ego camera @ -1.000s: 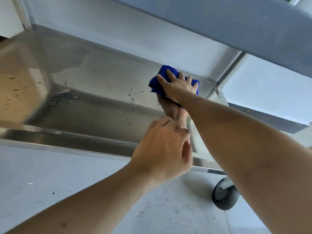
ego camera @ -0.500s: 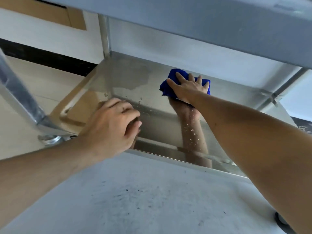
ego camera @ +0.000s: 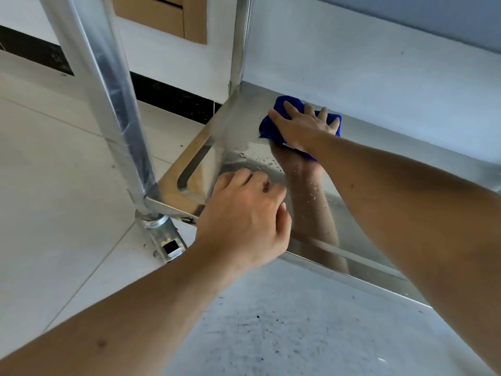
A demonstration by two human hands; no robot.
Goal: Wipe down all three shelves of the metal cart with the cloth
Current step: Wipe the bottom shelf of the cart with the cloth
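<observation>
I look down at the lowest shelf (ego camera: 360, 237) of the metal cart, shiny steel with water drops on it. My right hand (ego camera: 303, 126) lies flat on a blue cloth (ego camera: 287, 104), pressing it onto the shelf near the far left corner. My left hand (ego camera: 244, 218) is curled over the shelf's near rim, close to the left front corner, fingers bent on the metal. The shelf mirrors my right forearm.
The cart's front left post (ego camera: 108, 104) rises wrapped in plastic film, with a caster bracket (ego camera: 165, 242) under it. The back left post (ego camera: 240, 42) stands at the far corner. The shelf above (ego camera: 406, 12) overhangs at the top. Tiled floor (ego camera: 54, 185) lies left; grey speckled floor (ego camera: 298, 335) lies in front.
My right hand has slid the cloth leftward along the back of the shelf toward the far left corner. My left hand moved left along the front rim. The view shifted left.
</observation>
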